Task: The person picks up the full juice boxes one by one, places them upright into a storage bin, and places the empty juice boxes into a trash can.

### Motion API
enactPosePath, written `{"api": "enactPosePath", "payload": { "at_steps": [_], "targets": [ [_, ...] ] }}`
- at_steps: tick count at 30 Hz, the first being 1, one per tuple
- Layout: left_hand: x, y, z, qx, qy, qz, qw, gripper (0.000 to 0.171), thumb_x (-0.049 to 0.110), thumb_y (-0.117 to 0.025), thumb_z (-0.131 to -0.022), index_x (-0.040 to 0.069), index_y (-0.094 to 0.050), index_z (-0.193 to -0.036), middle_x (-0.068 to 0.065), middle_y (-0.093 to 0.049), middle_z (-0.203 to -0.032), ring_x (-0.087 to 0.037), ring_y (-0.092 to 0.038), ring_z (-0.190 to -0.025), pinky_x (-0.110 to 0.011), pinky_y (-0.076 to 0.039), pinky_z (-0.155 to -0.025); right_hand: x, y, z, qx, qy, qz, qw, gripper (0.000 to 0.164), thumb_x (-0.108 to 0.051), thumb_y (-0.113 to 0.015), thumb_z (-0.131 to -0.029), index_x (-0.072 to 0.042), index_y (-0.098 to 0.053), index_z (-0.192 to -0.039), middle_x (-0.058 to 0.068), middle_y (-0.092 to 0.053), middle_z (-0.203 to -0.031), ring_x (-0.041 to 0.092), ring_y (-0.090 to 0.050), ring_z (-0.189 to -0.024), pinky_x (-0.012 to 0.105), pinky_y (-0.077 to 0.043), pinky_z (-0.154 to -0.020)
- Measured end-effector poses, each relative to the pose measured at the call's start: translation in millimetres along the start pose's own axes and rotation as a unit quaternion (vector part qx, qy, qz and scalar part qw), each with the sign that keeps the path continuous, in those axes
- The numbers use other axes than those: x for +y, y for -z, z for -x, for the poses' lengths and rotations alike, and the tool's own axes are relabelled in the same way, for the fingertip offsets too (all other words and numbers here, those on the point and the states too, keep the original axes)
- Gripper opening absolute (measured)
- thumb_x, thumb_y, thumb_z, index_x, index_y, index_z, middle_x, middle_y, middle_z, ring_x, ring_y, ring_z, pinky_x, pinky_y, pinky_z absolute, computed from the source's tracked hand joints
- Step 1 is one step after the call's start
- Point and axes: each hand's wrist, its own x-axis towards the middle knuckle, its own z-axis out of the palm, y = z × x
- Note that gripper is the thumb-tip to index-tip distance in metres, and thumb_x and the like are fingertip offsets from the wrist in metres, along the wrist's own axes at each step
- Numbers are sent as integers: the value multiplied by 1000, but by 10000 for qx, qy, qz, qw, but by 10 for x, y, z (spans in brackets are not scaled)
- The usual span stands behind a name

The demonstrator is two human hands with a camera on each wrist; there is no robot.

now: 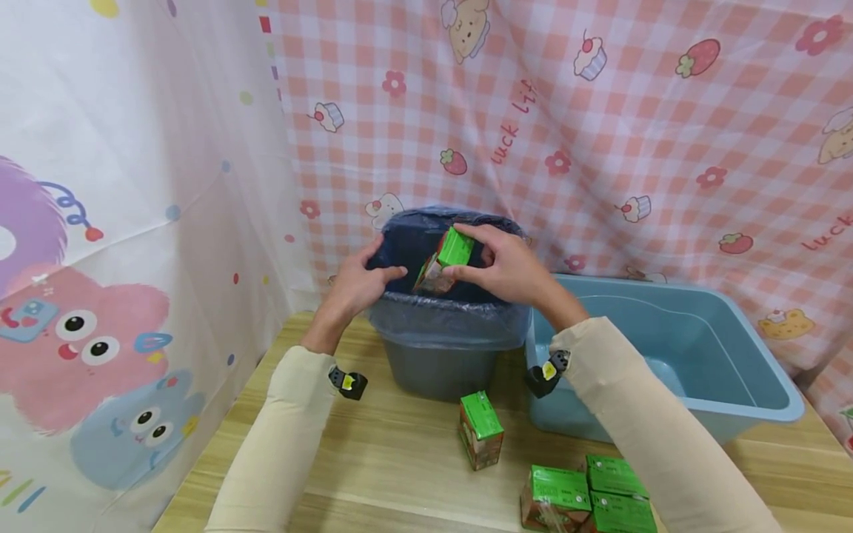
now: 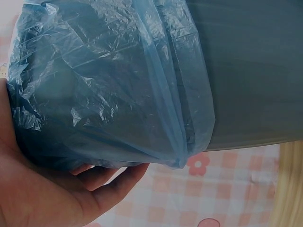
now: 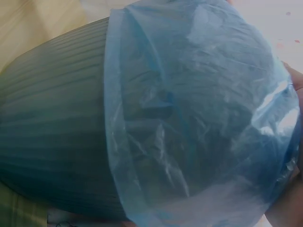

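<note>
My right hand (image 1: 512, 268) pinches a small juice-box-like carton (image 1: 456, 249) with a green top, thumb on the near side and fingers on the far side. The carton is tilted, in the mouth of a grey trash bin (image 1: 440, 370). A blue translucent plastic bag (image 1: 453, 323) lines the bin and folds down over its rim. At the bin's left side, my left hand (image 1: 355, 285) holds the rim, thumb over the inside edge. The left wrist view shows its fingers (image 2: 120, 184) against the bag outside. The carton is hidden in both wrist views.
Another green-topped carton (image 1: 481, 429) stands on the wooden table (image 1: 380, 459) before the bin. Several more (image 1: 558, 492) are grouped at the front right, beside my right sleeve. A blue plastic tub (image 1: 726, 355) stands right of the bin. A checked cloth (image 1: 413, 133) hangs behind.
</note>
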Motion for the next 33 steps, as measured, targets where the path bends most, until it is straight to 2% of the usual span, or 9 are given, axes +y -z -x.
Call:
{"api": "enactPosePath", "payload": {
  "at_steps": [8,13,28,33],
  "targets": [
    [17,-3,0,-1,-32,29,10000,81,42,-66,-92,30,-22,-158,4,-19,-165,-20,-15,-151,-45,-21,-121,-2,-54,0,-33,-193,251,9995,73,-41,-75,-87,-12,-47,-148,13,-56,-96,21,-45,-64,33,-39,-59],
    [21,4,10,-4,-38,-5,10000,80,42,-66,-92,29,-22,-159,4,-19,-165,-20,-14,-151,-46,-20,-121,2,-83,0,-74,-232,460,9986,74,-41,-74,-88,-10,-46,-149,10,-60,-109,21,-46,-67,33,-40,-62],
    [16,-6,22,3,28,-124,9999,80,42,-65,-92,30,-22,-159,-1,-19,-165,-24,-16,-151,-49,-21,-120,-24,-100,16,-206,-398,512,9977,75,-43,-73,-89,-9,-45,-149,11,-59,-125,22,-48,-74,34,-41,-66],
    [19,-9,17,-13,29,-79,10000,80,41,-65,-93,29,-22,-159,-1,-18,-165,-24,-15,-151,-48,-20,-121,-34,-99,16,-230,-404,518,9976,75,-44,-73,-89,-10,-45,-149,11,-59,-123,22,-48,-72,34,-41,-65]
  ]
}}
